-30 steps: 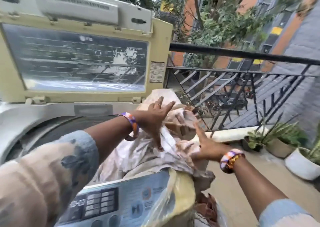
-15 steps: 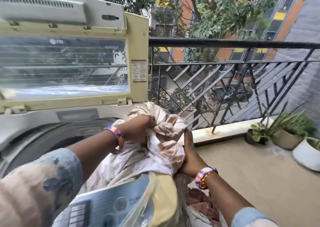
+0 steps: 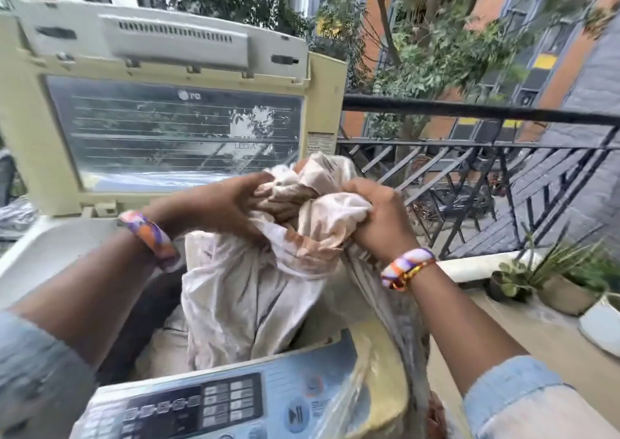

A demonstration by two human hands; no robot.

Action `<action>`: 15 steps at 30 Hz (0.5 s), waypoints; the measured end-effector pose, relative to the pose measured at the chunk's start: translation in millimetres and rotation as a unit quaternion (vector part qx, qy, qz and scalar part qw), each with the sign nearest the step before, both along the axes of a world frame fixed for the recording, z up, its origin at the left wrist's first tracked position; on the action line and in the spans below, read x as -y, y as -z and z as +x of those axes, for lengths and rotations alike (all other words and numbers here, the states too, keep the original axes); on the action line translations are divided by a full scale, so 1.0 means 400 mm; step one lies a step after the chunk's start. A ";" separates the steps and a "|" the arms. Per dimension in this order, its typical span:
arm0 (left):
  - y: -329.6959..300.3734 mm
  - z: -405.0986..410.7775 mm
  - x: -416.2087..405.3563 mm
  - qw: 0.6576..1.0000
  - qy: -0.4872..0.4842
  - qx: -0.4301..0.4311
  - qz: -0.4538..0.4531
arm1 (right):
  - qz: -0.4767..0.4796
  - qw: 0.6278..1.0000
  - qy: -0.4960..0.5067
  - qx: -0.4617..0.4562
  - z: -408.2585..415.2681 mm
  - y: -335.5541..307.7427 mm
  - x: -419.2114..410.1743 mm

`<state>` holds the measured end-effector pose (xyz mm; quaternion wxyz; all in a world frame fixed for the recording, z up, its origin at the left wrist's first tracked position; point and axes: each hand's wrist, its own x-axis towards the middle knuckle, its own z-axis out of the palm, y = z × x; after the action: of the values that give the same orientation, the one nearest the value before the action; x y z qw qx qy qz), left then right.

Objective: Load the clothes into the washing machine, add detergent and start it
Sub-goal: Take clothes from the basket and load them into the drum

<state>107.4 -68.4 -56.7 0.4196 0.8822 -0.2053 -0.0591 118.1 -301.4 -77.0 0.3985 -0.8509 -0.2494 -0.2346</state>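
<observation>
A cream top-loading washing machine (image 3: 50, 257) fills the left, with its glass lid (image 3: 174, 133) raised upright. A large pale cloth with brown print (image 3: 248, 291) is bunched above the drum opening and hangs down into it. My left hand (image 3: 231, 207) grips the bundle's left side. My right hand (image 3: 379, 217) clutches its right side. A strip of the cloth trails down over the machine's right edge. The control panel (image 3: 214, 401) with its buttons lies at the bottom, under a plastic cover. No detergent is in view.
A black metal railing (image 3: 469, 116) runs along the balcony's far edge on the right. Potted plants (image 3: 557, 281) stand on the floor at the right. More reddish cloth (image 3: 436, 418) lies low beside the machine's right side.
Both hands went from spread fingers on the cloth to closed grips on it. The bundle has been gathered and lifted higher over the drum, and my view has swung back left.
</observation>
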 end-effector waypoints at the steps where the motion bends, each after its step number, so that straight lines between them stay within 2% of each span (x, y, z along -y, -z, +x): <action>1: -0.023 -0.006 -0.009 1.000 0.001 0.012 0.026 | -0.006 1.000 -0.011 0.020 -0.005 -0.020 -0.043; 4: -0.038 -0.034 0.025 0.992 -0.002 0.113 0.062 | -0.043 0.995 -0.048 0.076 -0.036 -0.061 -0.151; 7: 0.019 -0.034 0.058 0.989 -0.030 0.137 0.045 | -0.111 0.989 -0.054 0.080 -0.049 -0.061 -0.176; 9: 0.057 -0.025 0.069 0.981 -0.041 0.182 0.062 | -0.135 0.989 -0.057 0.027 -0.055 -0.043 -0.152; 12: 0.073 0.004 0.077 0.976 -0.043 0.204 0.057 | -0.097 0.994 -0.047 -0.023 -0.065 -0.017 -0.080; 14: 0.064 0.019 0.075 0.981 -0.057 0.184 0.017 | -0.101 0.986 0.014 -0.133 -0.062 0.020 0.018; 15: 0.055 0.027 0.076 0.982 -0.063 0.176 -0.017 | -0.122 0.968 0.043 -0.215 -0.067 0.044 0.068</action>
<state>118.1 -98.9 -78.8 0.3946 0.8828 -0.2205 0.1274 91.2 -328.8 -94.5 0.3260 -0.9333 -0.1477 -0.0306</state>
